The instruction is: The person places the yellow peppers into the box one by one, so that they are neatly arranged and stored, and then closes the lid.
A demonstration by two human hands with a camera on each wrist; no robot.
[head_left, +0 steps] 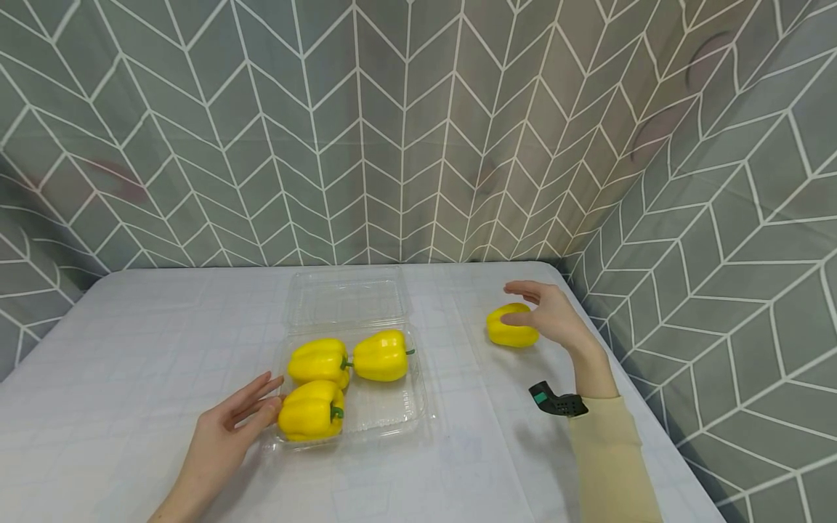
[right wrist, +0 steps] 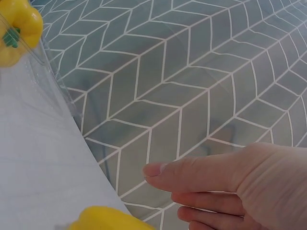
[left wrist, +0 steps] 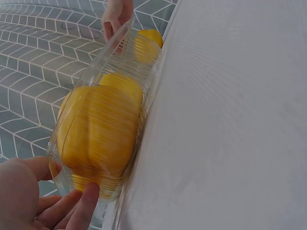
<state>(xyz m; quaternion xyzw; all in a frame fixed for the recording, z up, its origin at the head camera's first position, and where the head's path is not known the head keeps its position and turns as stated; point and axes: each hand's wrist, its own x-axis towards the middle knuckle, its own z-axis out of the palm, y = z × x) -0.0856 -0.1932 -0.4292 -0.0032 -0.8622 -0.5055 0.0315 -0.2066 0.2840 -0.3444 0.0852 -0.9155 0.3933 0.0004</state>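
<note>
While my R hand (head_left: 551,316), thumb & fingers apart, hangs at the lone pepper (head_left: 512,337) nr the R edge of the table (head_left: 131,349), a knock could roll it off; if my L hand (head_left: 229,428), relaxed at the L edge of the tub (head_left: 386,407), pushes, that could slide.

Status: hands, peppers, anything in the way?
Left hand at clear box's left edge. Right hand open at loose pepper, no grip visible. Three peppers in box. Lid open, no obstacle visible between loose pepper and box.
</note>
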